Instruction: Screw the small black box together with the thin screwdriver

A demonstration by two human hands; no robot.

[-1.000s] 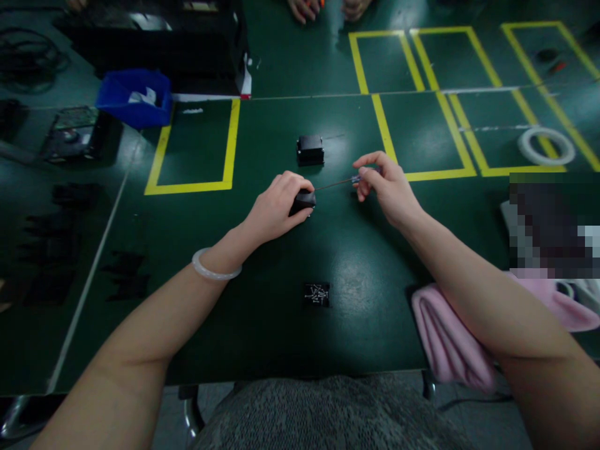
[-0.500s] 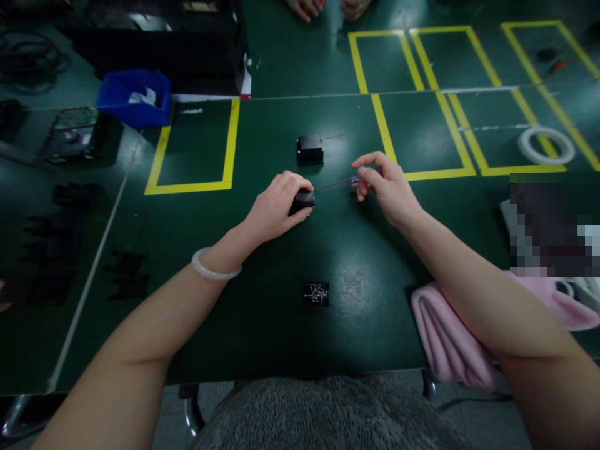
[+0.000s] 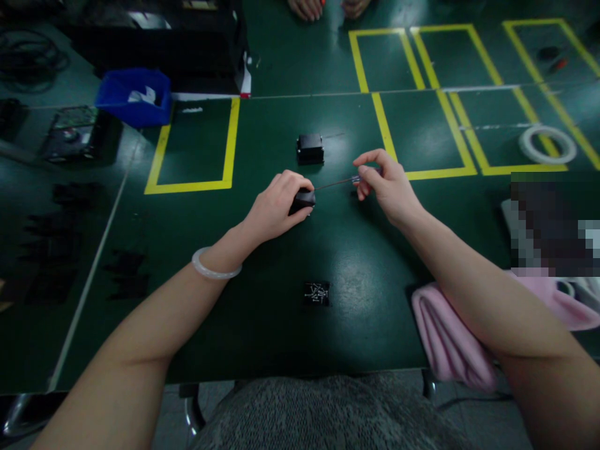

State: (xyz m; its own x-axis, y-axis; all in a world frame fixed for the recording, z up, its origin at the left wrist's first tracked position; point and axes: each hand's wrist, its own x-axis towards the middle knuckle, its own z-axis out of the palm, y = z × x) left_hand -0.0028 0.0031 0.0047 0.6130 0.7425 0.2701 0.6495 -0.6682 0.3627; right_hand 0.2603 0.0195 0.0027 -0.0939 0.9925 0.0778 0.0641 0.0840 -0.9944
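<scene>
My left hand point(image 3: 284, 203) is wrapped over a small black box-shaped part point(image 3: 304, 200) on the green table, its thumb and fingers hiding much of it. In my right hand point(image 3: 382, 184) is a screwdriver point(image 3: 335, 183), its handle pinched between thumb and fingers. The thin shaft points left, and its tip meets the black part's right side near my left fingertips. Just beyond stands a second black box-shaped part point(image 3: 310, 149) with small shiny spots at its corners. Nearer to me lies a small dark tray point(image 3: 309, 302) with several loose screws point(image 3: 319, 292).
A blue bin point(image 3: 134, 115) stands at the back left beside large black equipment point(image 3: 159, 56). On the right are a white ring-shaped roll point(image 3: 527, 145) and a pink cloth point(image 3: 445, 337). Dark parts point(image 3: 126, 275) lie left. Another person's hands point(image 3: 307, 7) show at the far edge.
My hands, the black part and the screwdriver hold almost the same position. The far person's fingers have shifted slightly.
</scene>
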